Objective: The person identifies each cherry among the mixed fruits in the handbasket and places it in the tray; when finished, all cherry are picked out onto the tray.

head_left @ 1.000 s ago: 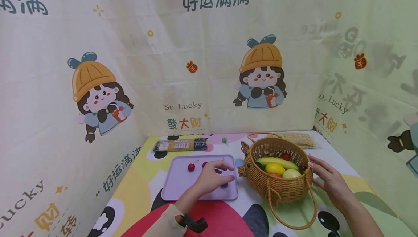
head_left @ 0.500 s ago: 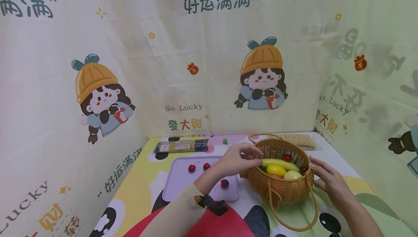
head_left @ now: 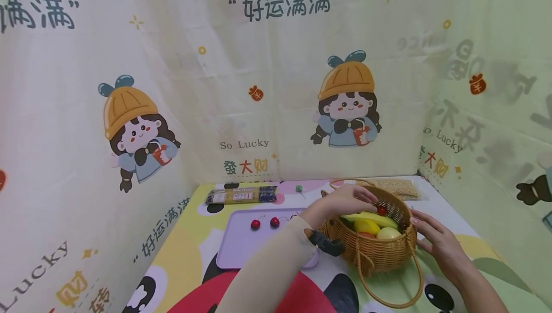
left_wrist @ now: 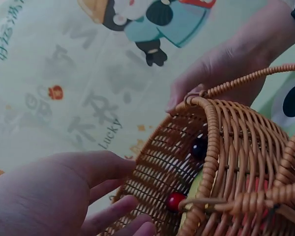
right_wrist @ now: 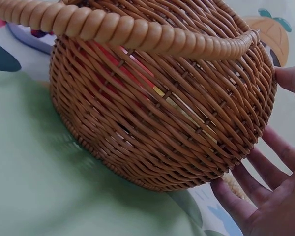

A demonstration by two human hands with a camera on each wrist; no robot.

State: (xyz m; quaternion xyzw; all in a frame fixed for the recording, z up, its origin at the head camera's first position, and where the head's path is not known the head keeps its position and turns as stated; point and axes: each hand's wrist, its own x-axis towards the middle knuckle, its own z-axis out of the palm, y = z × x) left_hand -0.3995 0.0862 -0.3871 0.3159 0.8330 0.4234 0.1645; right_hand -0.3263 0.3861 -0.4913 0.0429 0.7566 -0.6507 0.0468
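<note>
Over the mouth of a pig-shaped wicker basket (head_left: pixel 385 255) hangs my left hand (head_left: pixel 347 200). In the left wrist view its thumb and fingers are apart, with nothing seen between them. My right hand (head_left: pixel 437 238) touches the basket's right side with fairly straight fingers and thumb. Inside the basket are a long yellow-green fruit (head_left: pixel 381 219), a lemon (head_left: pixel 366 227), a pale round fruit (head_left: pixel 388 233) and a red cherry (head_left: pixel 382 211). A dark round fruit (left_wrist: pixel 199 147) shows in the left wrist view. Two cherries lie on the lilac tray (head_left: pixel 237 250), partly covered by my left arm.
A packet of noodles (head_left: pixel 241 194) lies behind the tray. Between it and the basket is a small green lollipop-like thing (head_left: pixel 299 189). A clear bag of pale grains (head_left: pixel 398 189) lies behind the basket. The basket's handle (head_left: pixel 388 303) hangs toward me. Printed cloth surrounds the table.
From above the tray my left hand has moved right, over the basket's mouth. My right hand has stayed at the basket's side. The view has shifted slightly.
</note>
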